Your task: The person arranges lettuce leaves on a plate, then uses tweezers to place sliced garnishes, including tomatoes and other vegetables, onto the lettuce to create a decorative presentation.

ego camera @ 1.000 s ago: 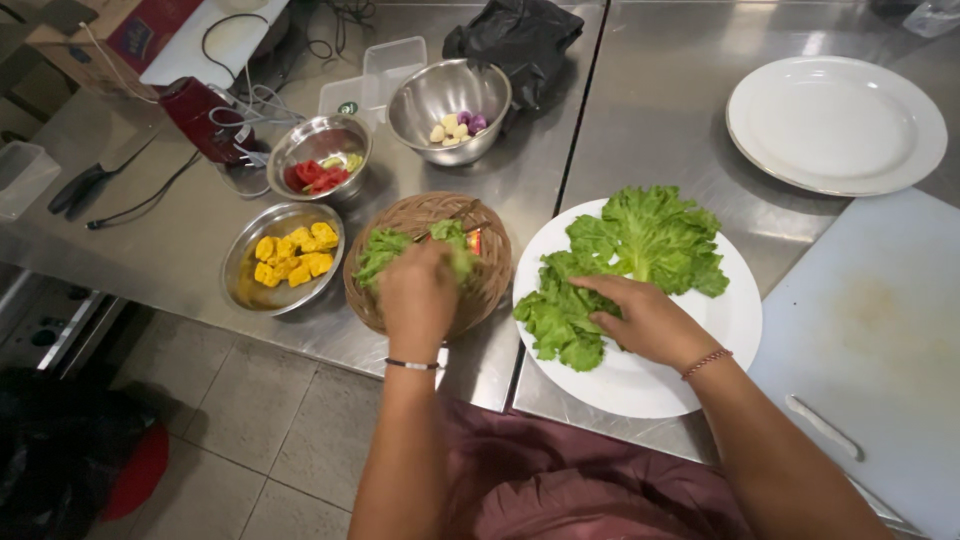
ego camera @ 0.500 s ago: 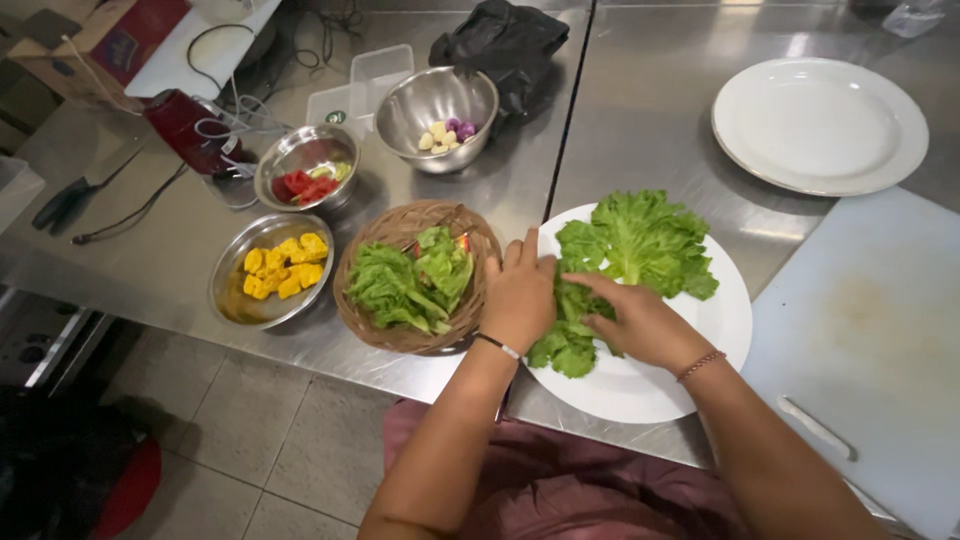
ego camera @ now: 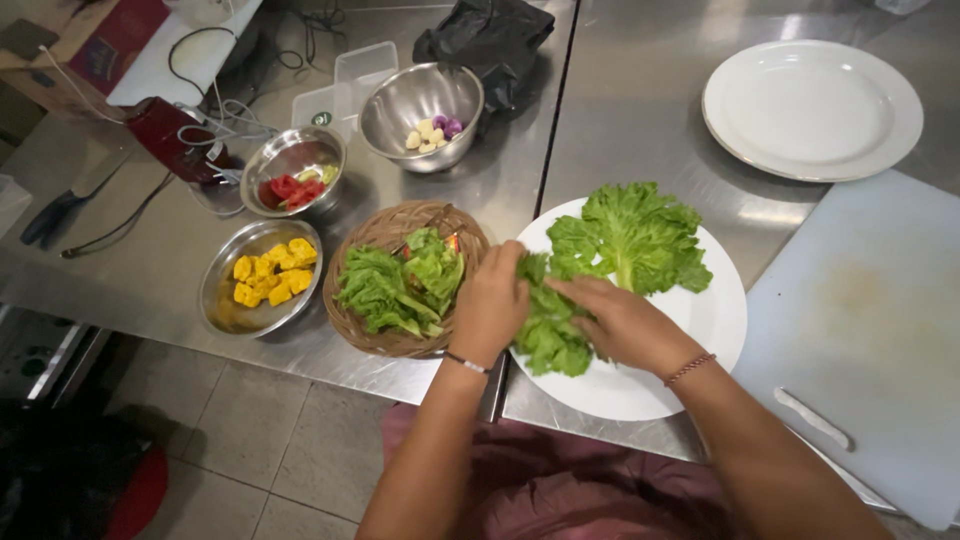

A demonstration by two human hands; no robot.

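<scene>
Green lettuce leaves (ego camera: 628, 240) lie spread on a white plate (ego camera: 712, 325) at the steel counter's near edge. My left hand (ego camera: 492, 305) rests at the plate's left rim, its fingers on a lower lettuce leaf (ego camera: 548, 340). My right hand (ego camera: 625, 322) presses down on the same leaf from the right. Just left of the plate, a woven basket (ego camera: 365, 335) holds more lettuce (ego camera: 400, 282) and a bit of red and orange vegetable.
Steel bowls hold yellow chunks (ego camera: 268, 275), red tomato pieces (ego camera: 293, 188) and garlic with small onions (ego camera: 430, 130). An empty white plate (ego camera: 810, 105) sits far right, a white cutting board (ego camera: 865, 330) at right. Black bag (ego camera: 490, 40), clear tubs and cables lie behind.
My left hand left the basket and moved right to the plate, joining my right hand on the lower lettuce leaf. The view shifted slightly.
</scene>
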